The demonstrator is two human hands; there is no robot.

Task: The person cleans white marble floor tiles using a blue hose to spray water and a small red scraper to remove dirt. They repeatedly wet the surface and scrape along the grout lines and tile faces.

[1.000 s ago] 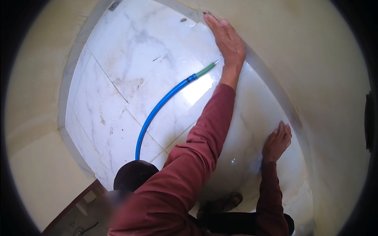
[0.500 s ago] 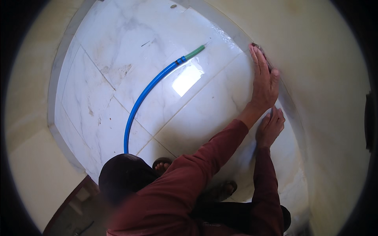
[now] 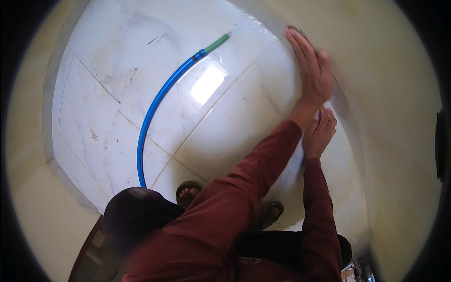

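My left hand [image 3: 314,75] is stretched out against the wall's lower edge, fingers long and close together. Beneath it a thin, dark, pad-like piece [image 3: 298,30] shows past the fingertips; its kind I cannot make out. Just below the left wrist, my right hand [image 3: 318,134] rests by the tiled skirting with its fingers apart, holding nothing that I can see. To the left, a blue hose [image 3: 159,99] curves over the white marbled floor tiles [image 3: 225,136]. A green end piece [image 3: 217,43] is fixed to it by dark bands, and water comes from its tip.
Cream walls [image 3: 390,117] rise at both sides above a tiled skirting [image 3: 347,105]. Wet patches shine near the far skirting, and brown dirt marks [image 3: 120,80] spot the left tiles. My sandalled feet [image 3: 188,192] are below, beside my dark-clad knee [image 3: 141,207].
The whole view has shifted, so floor and hose sit higher and further left. My left hand has slid slightly along the wall edge with the dark piece; my right hand stays close below it.
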